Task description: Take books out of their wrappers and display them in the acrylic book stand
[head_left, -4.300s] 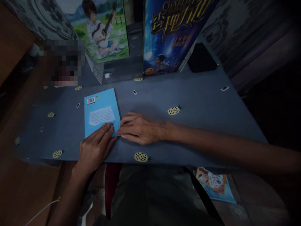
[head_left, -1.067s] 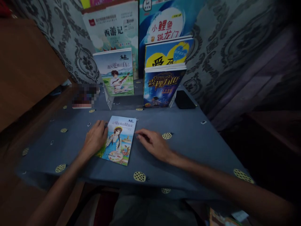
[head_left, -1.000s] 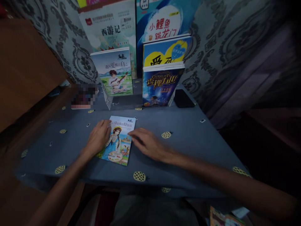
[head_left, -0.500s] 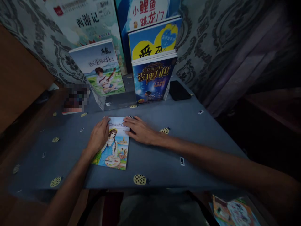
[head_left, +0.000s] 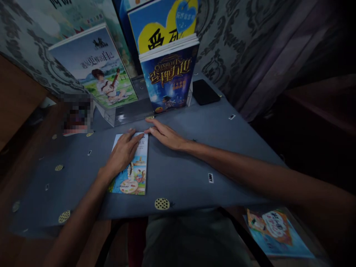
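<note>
A paperback book (head_left: 139, 174) with a painted girl on its cover lies flat near the front of the table. My left hand (head_left: 122, 150) rests on its upper left part with fingers stretched out, hiding the girl's head and some of the title. My right hand (head_left: 165, 135) is at the book's upper right corner, fingers extended and apart. One of its fingertips meets the corner, while another points beyond the top edge. Neither hand grips anything.
A clear stand (head_left: 122, 115) holds a guitar-boy book (head_left: 111, 70) and a dark blue book (head_left: 169, 79), with a yellow-and-blue book (head_left: 147, 27) behind. A black phone-like slab (head_left: 205, 92) lies to the right. More picture books (head_left: 278, 233) sit below the table's right front edge.
My left hand has slid rightward across the cover, over the girl's face. My right hand has drawn off the title to the top right corner. The view has tilted down.
</note>
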{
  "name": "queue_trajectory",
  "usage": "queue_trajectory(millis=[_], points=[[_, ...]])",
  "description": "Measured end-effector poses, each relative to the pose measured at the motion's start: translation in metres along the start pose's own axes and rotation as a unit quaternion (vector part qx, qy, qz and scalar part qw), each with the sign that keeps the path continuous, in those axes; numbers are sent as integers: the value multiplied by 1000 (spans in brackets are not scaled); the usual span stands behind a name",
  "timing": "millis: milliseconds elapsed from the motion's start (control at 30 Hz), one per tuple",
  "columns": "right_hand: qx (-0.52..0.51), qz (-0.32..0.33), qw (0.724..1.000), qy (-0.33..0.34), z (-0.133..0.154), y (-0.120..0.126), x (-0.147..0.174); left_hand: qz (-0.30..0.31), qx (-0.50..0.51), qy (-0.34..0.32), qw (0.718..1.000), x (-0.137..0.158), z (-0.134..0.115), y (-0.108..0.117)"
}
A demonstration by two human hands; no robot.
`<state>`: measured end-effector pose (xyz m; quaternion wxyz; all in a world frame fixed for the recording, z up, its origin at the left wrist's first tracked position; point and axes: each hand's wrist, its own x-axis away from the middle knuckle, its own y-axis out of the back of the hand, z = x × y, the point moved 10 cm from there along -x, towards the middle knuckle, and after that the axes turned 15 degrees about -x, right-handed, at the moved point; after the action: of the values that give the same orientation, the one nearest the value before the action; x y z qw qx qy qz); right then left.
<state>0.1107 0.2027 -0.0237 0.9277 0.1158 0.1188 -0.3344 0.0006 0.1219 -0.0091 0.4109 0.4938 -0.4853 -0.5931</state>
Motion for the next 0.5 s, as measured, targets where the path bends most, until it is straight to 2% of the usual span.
queue_trajectory(millis=[267,367,500], points=[[-50,-33,998,3,0,6,-1,3,18,-19,1000,-13,-3,-8],[-69,-39,997,-2,-1,7,-1,-5,22,-21,1000,-11,-5,-4],[-86,-46,995,-4,-5,8,-1,-7,-2,-30,1000,-8,-20,6]])
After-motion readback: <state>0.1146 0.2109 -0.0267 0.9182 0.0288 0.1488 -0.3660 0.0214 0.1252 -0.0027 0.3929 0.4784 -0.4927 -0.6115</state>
